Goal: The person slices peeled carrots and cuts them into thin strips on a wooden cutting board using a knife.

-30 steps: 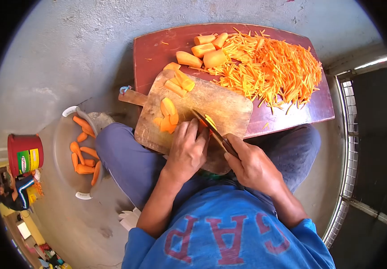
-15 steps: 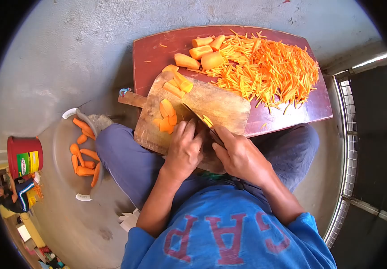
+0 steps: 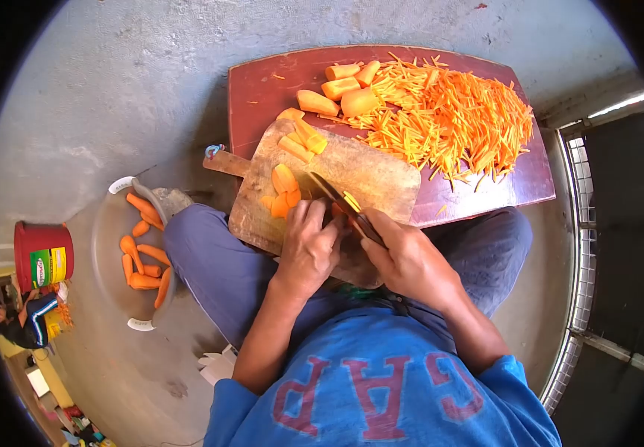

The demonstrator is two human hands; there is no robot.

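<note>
The board (image 3: 382,175) overlaps the near edge of the desk (image 3: 262,86) and slopes in between the person's knees, apparently so that desk and lap prop it within easy reach. Its looped handle points out to the left, out of the way of both hands. Carrot slices (image 3: 283,192) and thicker pieces (image 3: 300,143) lie toward the board's left side, which leaves its middle to the knife (image 3: 339,197). Thin strips (image 3: 352,201) lie against the right face of the blade. On the desk, short chunks (image 3: 359,102) sit just beyond the board, touching the heap of shreds (image 3: 463,123) to their right; this seems to keep cut and uncut apart yet close by. Whole carrots (image 3: 143,281) lie in a basin (image 3: 99,257) on the floor, beside the left knee. The right hand (image 3: 411,257) has its fingers wrapped firmly around the knife's grip, the blade slanting forward and left over the board. The left hand (image 3: 308,249) is close beside the blade, fingers bent and bunched with tips turned down, probably to steady a piece while sparing the tips; what they press on is mostly hidden, so how tightly they grip cannot be told.
</note>
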